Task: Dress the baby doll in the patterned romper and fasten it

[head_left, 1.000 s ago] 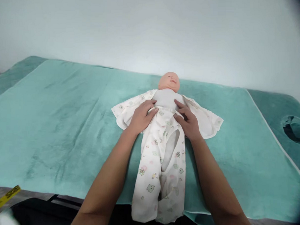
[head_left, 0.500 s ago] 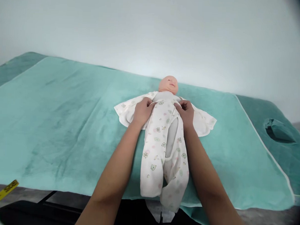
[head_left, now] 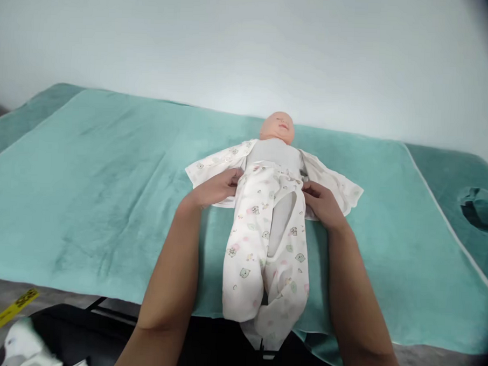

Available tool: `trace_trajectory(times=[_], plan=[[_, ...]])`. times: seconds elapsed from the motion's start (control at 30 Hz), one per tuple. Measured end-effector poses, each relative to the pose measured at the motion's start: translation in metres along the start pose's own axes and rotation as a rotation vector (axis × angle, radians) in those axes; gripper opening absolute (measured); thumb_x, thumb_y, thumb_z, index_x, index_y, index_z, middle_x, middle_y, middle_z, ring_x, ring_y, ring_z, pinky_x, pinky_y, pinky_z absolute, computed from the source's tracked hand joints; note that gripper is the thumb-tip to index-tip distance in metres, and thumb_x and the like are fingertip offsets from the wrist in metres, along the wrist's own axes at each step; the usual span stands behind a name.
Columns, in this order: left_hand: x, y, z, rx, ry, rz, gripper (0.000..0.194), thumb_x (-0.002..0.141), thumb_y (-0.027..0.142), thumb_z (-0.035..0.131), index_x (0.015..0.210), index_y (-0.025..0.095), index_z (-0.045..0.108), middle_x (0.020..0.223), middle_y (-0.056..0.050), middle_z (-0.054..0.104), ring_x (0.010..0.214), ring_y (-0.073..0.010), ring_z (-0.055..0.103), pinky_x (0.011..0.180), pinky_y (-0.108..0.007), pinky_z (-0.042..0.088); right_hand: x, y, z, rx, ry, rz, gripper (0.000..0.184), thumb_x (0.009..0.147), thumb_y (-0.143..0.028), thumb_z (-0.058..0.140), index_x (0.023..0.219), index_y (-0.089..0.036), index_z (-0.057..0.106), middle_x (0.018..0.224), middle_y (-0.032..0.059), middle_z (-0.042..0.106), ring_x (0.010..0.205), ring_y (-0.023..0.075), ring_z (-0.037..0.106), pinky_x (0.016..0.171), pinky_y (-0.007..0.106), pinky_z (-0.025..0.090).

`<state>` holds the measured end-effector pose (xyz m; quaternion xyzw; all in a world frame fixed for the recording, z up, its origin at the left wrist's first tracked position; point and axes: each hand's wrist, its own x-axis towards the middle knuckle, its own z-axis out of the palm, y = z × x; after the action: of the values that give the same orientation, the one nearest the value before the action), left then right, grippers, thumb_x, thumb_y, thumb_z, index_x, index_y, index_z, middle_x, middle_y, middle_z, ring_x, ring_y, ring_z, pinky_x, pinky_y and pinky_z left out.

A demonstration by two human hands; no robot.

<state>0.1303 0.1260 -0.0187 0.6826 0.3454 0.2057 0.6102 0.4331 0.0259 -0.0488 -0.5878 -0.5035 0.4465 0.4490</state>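
A baby doll (head_left: pixel 277 128) lies on its back on the green-covered table, head toward the wall. It has a pale torso, and white printed baby pants (head_left: pixel 250 232) cover its legs up to the waist, with an open gap at the crotch. A white printed baby shirt (head_left: pixel 220 160) is spread open under its torso, both sleeves out sideways. At the waist's left side, my left hand (head_left: pixel 217 188) has its fingers curled against the pants' edge. Opposite it, my right hand (head_left: pixel 324 202) pinches at the other side of the waistband. The fingertips are partly hidden.
The green cover (head_left: pixel 118 188) spreads across the whole table, and a white wall (head_left: pixel 250 48) rises behind it. A dark opening (head_left: pixel 481 212) shows in the table at the right. Below the front edge are a black chair (head_left: pixel 76 327) with white cloth (head_left: pixel 24 346) and yellow floor tape (head_left: pixel 7 315).
Both hands have moved from the front of the waistband outward and down to the doll's sides. The waistband lies lower, so more torso shows. The view has shifted slightly.
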Motion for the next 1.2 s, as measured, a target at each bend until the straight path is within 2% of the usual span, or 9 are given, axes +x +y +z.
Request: trace_trajectory(times=[0.13,0.27,0.37,0.53,0.67,0.83,1.03,1.2], plan=[[0.002,-0.002,-0.004,0.034,-0.063,-0.008,0.018,0.071,0.028,0.071,0.085,0.021,0.062,0.092,-0.003,0.068,0.09,-0.0213,0.065,0.076,-0.032,0.053,0.0,-0.006,-0.011,0.118,-0.161,0.051,0.031,0.071,-0.036,0.083,0.093,-0.022,0.067,0.094,0.0007,0.069,0.085,0.0174,0.062,0.077,0.03,0.05],[0.005,-0.006,0.001,0.017,-0.005,0.016,0.018,0.071,0.029,0.071,0.085,0.021,0.063,0.092,-0.003,0.067,0.088,-0.0207,0.064,0.074,-0.031,0.051,-0.001,-0.005,-0.011,0.214,-0.146,0.032,0.033,0.068,-0.039,0.086,0.089,-0.023,0.068,0.092,0.001,0.069,0.083,0.0184,0.062,0.077,0.033,0.051],[0.008,-0.011,0.007,-0.019,0.074,0.06,0.017,0.07,0.026,0.071,0.081,0.02,0.058,0.086,0.0,0.062,0.082,-0.0165,0.059,0.071,-0.028,0.047,0.0,-0.001,-0.005,0.262,-0.123,-0.004,0.034,0.066,-0.042,0.088,0.087,-0.023,0.069,0.09,0.0013,0.069,0.082,0.0196,0.062,0.076,0.034,0.052],[0.015,-0.019,0.015,0.012,0.228,0.108,0.019,0.07,0.021,0.066,0.077,0.021,0.049,0.078,0.002,0.054,0.072,-0.013,0.049,0.062,-0.025,0.038,0.003,0.006,0.004,0.314,0.0,-0.044,0.031,0.07,-0.046,0.082,0.074,-0.024,0.061,0.074,-0.0016,0.06,0.067,0.0157,0.054,0.062,0.031,0.046],[0.02,-0.02,0.023,-0.009,0.298,0.122,0.026,0.074,0.028,0.07,0.077,0.022,0.045,0.074,0.002,0.051,0.067,-0.0123,0.043,0.057,-0.024,0.033,0.006,0.004,0.009,0.299,0.132,-0.064,0.037,0.07,-0.045,0.078,0.066,-0.024,0.048,0.061,-0.0042,0.047,0.055,0.0128,0.042,0.053,0.028,0.038],[0.026,-0.02,0.031,-0.003,0.409,0.137,0.032,0.075,0.034,0.074,0.076,0.022,0.044,0.07,0.003,0.046,0.064,-0.0121,0.039,0.056,-0.026,0.03,0.01,-0.006,0.017,0.269,0.248,-0.109,0.045,0.068,-0.043,0.078,0.061,-0.023,0.038,0.059,-0.0049,0.039,0.053,0.0102,0.033,0.051,0.026,0.031],[0.035,-0.025,0.039,-0.091,0.431,0.18,0.025,0.076,0.033,0.069,0.078,0.023,0.046,0.072,0.002,0.048,0.067,-0.0129,0.042,0.059,-0.026,0.034,0.022,-0.001,0.023,0.242,0.299,-0.108,0.045,0.063,-0.049,0.079,0.077,-0.027,0.043,0.068,-0.0042,0.047,0.06,0.0139,0.042,0.054,0.028,0.036],[0.034,-0.02,0.039,-0.087,0.534,0.177,0.009,0.074,0.021,0.059,0.078,0.023,0.051,0.073,0.001,0.053,0.07,-0.0145,0.048,0.064,-0.029,0.04,0.026,0.006,0.026,0.157,0.346,-0.195,0.035,0.072,-0.05,0.07,0.086,-0.028,0.047,0.08,-0.0008,0.055,0.076,0.0187,0.054,0.069,0.033,0.046]])
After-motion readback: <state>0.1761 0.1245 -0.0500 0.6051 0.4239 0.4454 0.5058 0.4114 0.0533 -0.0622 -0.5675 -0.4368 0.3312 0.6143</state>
